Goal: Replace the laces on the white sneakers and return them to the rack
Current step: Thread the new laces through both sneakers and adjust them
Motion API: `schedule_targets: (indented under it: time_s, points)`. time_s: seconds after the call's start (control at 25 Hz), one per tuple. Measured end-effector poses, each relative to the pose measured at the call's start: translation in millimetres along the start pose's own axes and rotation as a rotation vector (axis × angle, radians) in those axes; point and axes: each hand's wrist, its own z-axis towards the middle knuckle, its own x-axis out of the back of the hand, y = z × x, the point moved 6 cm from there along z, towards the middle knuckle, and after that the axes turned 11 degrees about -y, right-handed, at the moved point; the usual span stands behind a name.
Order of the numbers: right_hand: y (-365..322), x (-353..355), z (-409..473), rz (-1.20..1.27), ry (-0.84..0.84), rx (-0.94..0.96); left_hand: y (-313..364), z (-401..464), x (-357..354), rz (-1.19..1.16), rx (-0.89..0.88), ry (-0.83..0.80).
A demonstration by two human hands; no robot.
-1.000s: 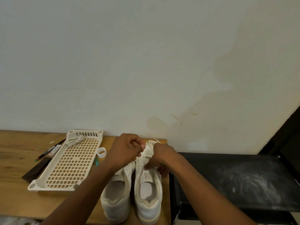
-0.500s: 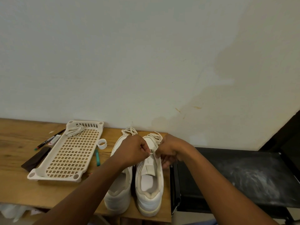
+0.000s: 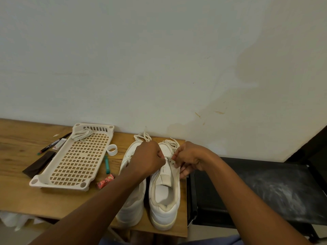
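Our wooden table [image 3: 21, 149] stands against the wall and carries everything in the job, with a black surface [image 3: 265, 188] butted to its right end. The perforated plastic rack [image 3: 74, 160] lies flat on the table's left half, kept out of the way until the shoes go back, and a bundle of laces [image 3: 81, 135] rests in its far corner. We cannot tell whether these are the old pair or spares. The white sneakers [image 3: 164, 195] sit side by side at the table's right end, heels toward us and toes to the wall, which puts the eyelets within easy reach. Loose lace ends [image 3: 143, 137] spill past both toes, so we judge the lacing unfinished. Our left hand [image 3: 148, 160] crosses over the left shoe with fingers curled, its grip apparently closed on lace at the right shoe's eyelet row, though the strand itself is hidden. Our right hand [image 3: 191, 160] pinches the lace at the opposite eyelets, likely to draw it even. Small items lie well apart from the work: a dark case [image 3: 39, 164], a marker [image 3: 54, 143], a ring of tape [image 3: 112, 149], a teal stick [image 3: 106, 165] and a red packet [image 3: 105, 181].
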Motion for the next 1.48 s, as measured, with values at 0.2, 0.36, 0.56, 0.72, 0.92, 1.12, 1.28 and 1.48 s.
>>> schedule_targets:
  time_s: [0.2,0.36,0.56,0.72,0.92,1.12,1.28,1.48]
  points:
    - [-2,0,0,-0.037,0.008,0.019,2,-1,-5,0.051,0.016,0.096]
    - [-2,1,0,-0.042,0.007,0.023,-4,0,-7,-0.020,0.068,0.116]
    - [-1,1,1,-0.031,0.001,0.025,-12,6,-10,-0.167,0.118,0.007]
    - [-1,1,2,-0.027,-0.008,0.022,-12,7,-11,-0.187,0.119,-0.029]
    - [-2,1,0,-0.029,-0.017,0.022,-11,9,-11,-0.152,0.133,-0.066]
    - [-2,1,1,-0.032,-0.019,0.027,-5,5,-12,-0.057,0.108,0.042]
    - [-1,0,2,-0.039,-0.034,0.034,5,-1,-13,0.055,0.052,0.103]
    - [-2,-2,2,-0.072,-0.046,0.040,8,-5,-13,0.092,0.055,0.109]
